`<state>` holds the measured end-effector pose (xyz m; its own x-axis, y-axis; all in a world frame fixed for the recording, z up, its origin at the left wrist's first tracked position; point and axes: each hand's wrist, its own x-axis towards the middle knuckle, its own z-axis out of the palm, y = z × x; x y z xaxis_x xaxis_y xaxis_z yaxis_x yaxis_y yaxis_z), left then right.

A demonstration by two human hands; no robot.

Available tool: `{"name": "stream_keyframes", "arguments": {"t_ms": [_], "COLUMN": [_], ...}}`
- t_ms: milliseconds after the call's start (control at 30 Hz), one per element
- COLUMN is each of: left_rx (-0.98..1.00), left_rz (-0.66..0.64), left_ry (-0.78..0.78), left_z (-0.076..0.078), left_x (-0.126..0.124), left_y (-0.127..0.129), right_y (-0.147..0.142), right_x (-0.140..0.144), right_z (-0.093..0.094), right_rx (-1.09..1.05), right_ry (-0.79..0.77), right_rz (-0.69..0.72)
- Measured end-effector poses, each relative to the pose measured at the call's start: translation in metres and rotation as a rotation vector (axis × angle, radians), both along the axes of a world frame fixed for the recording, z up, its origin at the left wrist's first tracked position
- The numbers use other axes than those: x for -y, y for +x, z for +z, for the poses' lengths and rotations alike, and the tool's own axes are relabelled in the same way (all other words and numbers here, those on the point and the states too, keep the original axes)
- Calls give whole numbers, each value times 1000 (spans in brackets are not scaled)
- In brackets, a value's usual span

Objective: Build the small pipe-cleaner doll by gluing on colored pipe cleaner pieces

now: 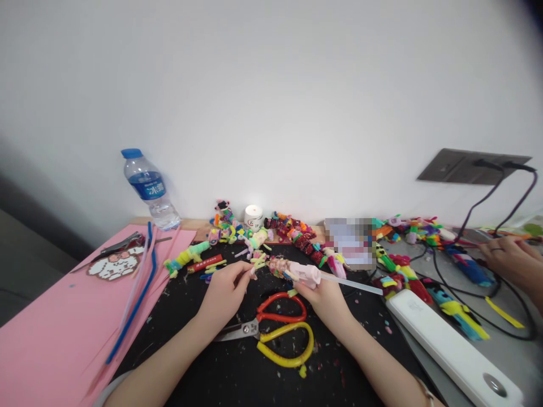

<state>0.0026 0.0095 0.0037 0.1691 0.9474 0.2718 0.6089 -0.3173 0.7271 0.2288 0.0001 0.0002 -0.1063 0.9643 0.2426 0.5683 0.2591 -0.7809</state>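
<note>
White wall is filling the background behind a black work surface point(237, 367) speckled with scraps. At the centre, the right hand point(324, 297) is closing around a pink stick figure point(297, 272) wrapped in coloured fuzzy wire, its pale rod pointing toward three o'clock. At nine o'clock of it, the left hand point(224, 294) is pinching a yellow-green wire end point(258, 261) at the figure's tip with narrowed fingers. Scissors point(275, 330) with red and yellow handles are lying at six o'clock, just below both hands. A water bottle point(149, 189) is standing at ten o'clock, and another person's hand point(511, 260) is resting at three o'clock.
</note>
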Motion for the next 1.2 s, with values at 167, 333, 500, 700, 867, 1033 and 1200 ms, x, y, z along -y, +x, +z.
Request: {"name": "stream_keyframes", "arguments": {"t_ms": [167, 333, 500, 700, 867, 1033, 1200], "left_rx": [12, 20, 14, 17, 25, 32, 73], "left_rz": [-2, -12, -2, 5, 4, 12, 20], "left_ry": [-3, -5, 5, 16, 13, 10, -12], "left_z": [1, 1, 2, 2, 0, -1, 0], "left_x": [-1, -1, 0, 0, -1, -1, 0], "left_y": [0, 0, 0, 0, -1, -1, -1], "right_y": [1, 0, 0, 2, 3, 3, 4], "right_x": [-1, -1, -1, -2, -3, -3, -4], "right_z": [-2, -1, 0, -5, -6, -5, -5], "right_rx": [8, -16, -41, -20, 3, 47, 74], "right_ry": [-4, -11, -27, -34, -22, -13, -12], "right_rz": [-10, -16, -8, -10, -6, -19, -31]}}
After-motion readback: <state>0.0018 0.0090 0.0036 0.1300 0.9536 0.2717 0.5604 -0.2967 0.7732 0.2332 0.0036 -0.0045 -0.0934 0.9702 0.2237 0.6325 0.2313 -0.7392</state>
